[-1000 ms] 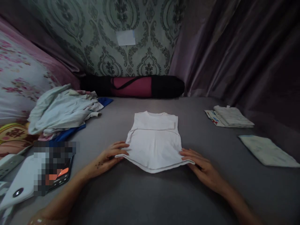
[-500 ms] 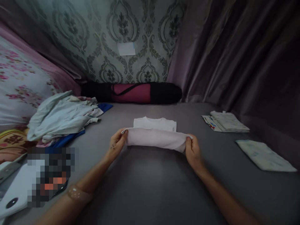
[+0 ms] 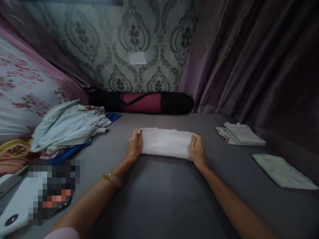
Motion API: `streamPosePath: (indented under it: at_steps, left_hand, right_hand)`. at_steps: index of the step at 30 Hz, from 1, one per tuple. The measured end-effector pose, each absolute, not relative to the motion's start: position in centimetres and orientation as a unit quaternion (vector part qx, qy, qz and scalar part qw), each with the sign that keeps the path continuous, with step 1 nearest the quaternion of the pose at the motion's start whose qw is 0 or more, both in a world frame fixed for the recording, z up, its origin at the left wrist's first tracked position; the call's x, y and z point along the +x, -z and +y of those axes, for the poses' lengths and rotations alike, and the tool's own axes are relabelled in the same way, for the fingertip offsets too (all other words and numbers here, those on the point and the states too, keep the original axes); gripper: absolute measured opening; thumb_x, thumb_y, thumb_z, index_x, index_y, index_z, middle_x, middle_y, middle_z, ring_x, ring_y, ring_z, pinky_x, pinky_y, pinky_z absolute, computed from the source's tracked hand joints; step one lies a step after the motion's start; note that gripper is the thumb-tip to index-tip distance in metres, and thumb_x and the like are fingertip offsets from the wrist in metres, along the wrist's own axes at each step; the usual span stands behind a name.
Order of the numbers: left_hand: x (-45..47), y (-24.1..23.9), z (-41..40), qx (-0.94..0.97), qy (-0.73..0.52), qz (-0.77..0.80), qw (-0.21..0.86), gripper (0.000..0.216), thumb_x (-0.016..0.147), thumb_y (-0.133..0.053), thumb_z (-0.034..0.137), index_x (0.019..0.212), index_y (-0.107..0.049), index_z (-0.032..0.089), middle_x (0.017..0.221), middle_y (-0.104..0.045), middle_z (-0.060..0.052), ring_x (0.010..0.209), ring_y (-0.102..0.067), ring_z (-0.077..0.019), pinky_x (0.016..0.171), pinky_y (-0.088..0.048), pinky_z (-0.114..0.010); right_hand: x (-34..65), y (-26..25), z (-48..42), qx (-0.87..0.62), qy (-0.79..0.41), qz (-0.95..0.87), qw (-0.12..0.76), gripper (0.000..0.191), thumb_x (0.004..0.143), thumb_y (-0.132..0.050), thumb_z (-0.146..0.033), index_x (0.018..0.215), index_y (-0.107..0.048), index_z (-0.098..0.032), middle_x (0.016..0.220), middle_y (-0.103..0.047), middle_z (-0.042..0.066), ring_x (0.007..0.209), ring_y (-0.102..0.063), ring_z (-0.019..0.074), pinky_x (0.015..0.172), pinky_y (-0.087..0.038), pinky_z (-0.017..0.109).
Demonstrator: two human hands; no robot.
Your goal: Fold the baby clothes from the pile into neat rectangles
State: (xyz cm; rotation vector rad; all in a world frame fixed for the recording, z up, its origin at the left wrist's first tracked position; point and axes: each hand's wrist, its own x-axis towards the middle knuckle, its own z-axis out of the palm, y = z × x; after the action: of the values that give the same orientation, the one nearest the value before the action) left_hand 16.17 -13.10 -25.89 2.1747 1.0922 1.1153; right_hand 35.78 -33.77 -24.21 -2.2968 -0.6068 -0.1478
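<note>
A white garment (image 3: 164, 143), folded into a wide band, lies across the middle of the grey sheet. Its left end is pinched in my left hand (image 3: 135, 144), thumb on top near the upper corner. My right hand (image 3: 197, 148) grips the opposite end the same way. Between the hands the upper edge is stretched nearly straight, and a little of the layer beneath peeks out behind it. A bangle (image 3: 112, 180) circles my left wrist. The fingers under the cloth are hidden.
Rumpled clothes (image 3: 67, 124) are heaped at the left, by a floral fabric (image 3: 25, 86). Folded clothes (image 3: 243, 133) and a pale folded cloth (image 3: 284, 171) lie at the right. A black and maroon long bag (image 3: 141, 102) rests along the wall. A white device (image 3: 21, 202) is at lower left.
Both hands have carried the garment's front edge away from me, over its back part. The white section behind, plainly visible before, is now almost covered. The view has tilted slightly up.
</note>
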Motion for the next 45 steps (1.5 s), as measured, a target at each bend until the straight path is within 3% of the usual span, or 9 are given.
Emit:
streamPosePath:
  at_steps: [5, 17, 30, 38, 42, 45]
  left_hand:
    - [17.5, 26.4, -11.8, 0.807, -0.315, 0.45, 0.216, 0.035, 0.099, -0.028, 0.043, 0.1, -0.055, 0.021, 0.068, -0.06, -0.003, 0.062, -0.058, -0.0184, 0.059, -0.034, -0.026]
    - [19.6, 27.6, -9.4, 0.829, -0.22, 0.478, 0.188, 0.037, 0.099, -0.024, 0.044, 0.104, -0.052, 0.02, 0.081, -0.065, -0.009, 0.078, -0.064, -0.023, 0.062, -0.035, -0.027]
    - [20.6, 26.9, -8.8, 0.82, -0.222, 0.491, 0.193, 0.044, 0.099, -0.021, 0.047, 0.107, -0.054, 0.019, 0.085, -0.067, -0.014, 0.076, -0.064, -0.0262, 0.063, -0.037, -0.03]
    - [20.8, 27.0, -7.9, 0.831, -0.184, 0.495, 0.174, 0.032, 0.095, -0.039, 0.043, 0.097, -0.059, 0.018, 0.091, -0.068, -0.013, 0.086, -0.064, -0.0234, 0.066, -0.038, -0.027]
    - [21.1, 26.6, -7.2, 0.831, -0.153, 0.501, 0.189, 0.03, 0.091, -0.047, 0.042, 0.091, -0.062, 0.015, 0.094, -0.069, -0.017, 0.089, -0.065, -0.0249, 0.068, -0.04, -0.028]
    - [20.8, 26.2, -6.8, 0.81, -0.166, 0.51, 0.238, 0.033, 0.088, -0.051, 0.044, 0.087, -0.063, 0.014, 0.09, -0.07, -0.017, 0.085, -0.065, -0.0247, 0.066, -0.042, -0.028]
  right_hand:
    - [37.2, 24.1, -32.6, -0.927, 0.029, -0.25, 0.277, 0.042, 0.1, -0.022, -0.039, 0.112, -0.055, -0.016, 0.089, -0.067, 0.013, 0.08, -0.062, 0.0238, 0.064, -0.036, 0.028]
    - [39.6, 24.7, -31.0, -0.949, -0.023, -0.263, 0.174, 0.049, 0.1, -0.019, -0.043, 0.117, -0.055, -0.013, 0.094, -0.069, 0.017, 0.088, -0.067, 0.0257, 0.072, -0.043, 0.031]
    - [40.8, 24.4, -29.2, -0.948, -0.009, -0.264, 0.18, 0.052, 0.1, -0.017, -0.045, 0.119, -0.053, -0.012, 0.094, -0.069, 0.017, 0.087, -0.067, 0.0254, 0.073, -0.045, 0.034]
    - [41.5, 25.3, -28.8, -0.95, -0.012, -0.251, 0.185, 0.047, 0.098, -0.032, -0.044, 0.108, -0.063, -0.01, 0.096, -0.069, 0.02, 0.093, -0.067, 0.0283, 0.078, -0.046, 0.036]
    - [42.2, 25.4, -28.5, -0.947, -0.057, -0.2, 0.246, 0.042, 0.093, -0.043, -0.042, 0.105, -0.065, -0.009, 0.1, -0.068, 0.024, 0.099, -0.065, 0.0316, 0.079, -0.047, 0.038]
    - [43.1, 25.2, -28.7, -0.939, -0.085, -0.182, 0.278, 0.038, 0.092, -0.044, -0.038, 0.101, -0.067, -0.009, 0.098, -0.069, 0.024, 0.096, -0.067, 0.029, 0.074, -0.048, 0.034]
